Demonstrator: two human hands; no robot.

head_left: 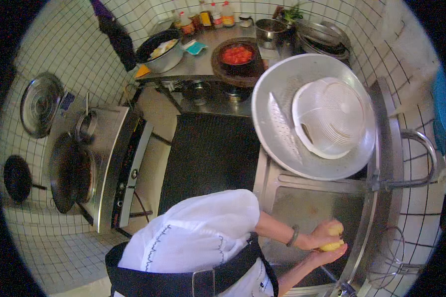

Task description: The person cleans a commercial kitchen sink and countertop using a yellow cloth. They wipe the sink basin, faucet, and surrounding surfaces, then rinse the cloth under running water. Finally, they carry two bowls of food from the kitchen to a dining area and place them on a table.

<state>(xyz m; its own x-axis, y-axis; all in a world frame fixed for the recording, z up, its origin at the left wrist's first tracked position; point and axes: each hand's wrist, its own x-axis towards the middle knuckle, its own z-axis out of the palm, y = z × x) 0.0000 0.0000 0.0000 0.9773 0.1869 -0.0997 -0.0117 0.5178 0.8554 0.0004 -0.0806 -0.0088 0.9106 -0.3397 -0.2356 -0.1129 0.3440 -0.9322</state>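
Both my hands meet over the steel sink (307, 208) at the lower right. My left hand (322, 232), with a dark bracelet on its wrist, is closed over the top of a yellow rounded object (333, 243). My right hand (327, 256) cups the same yellow object from below. Most of the object is hidden between my palms, so I cannot tell what it is.
A large metal colander (282, 119) with a white plastic strainer (329, 119) inside rests over the sink's far part. A curved faucet (421, 163) stands at the right. A stove with a dark wok (67, 171) is at the left. A counter with a bowl of red food (237, 54) lies ahead.
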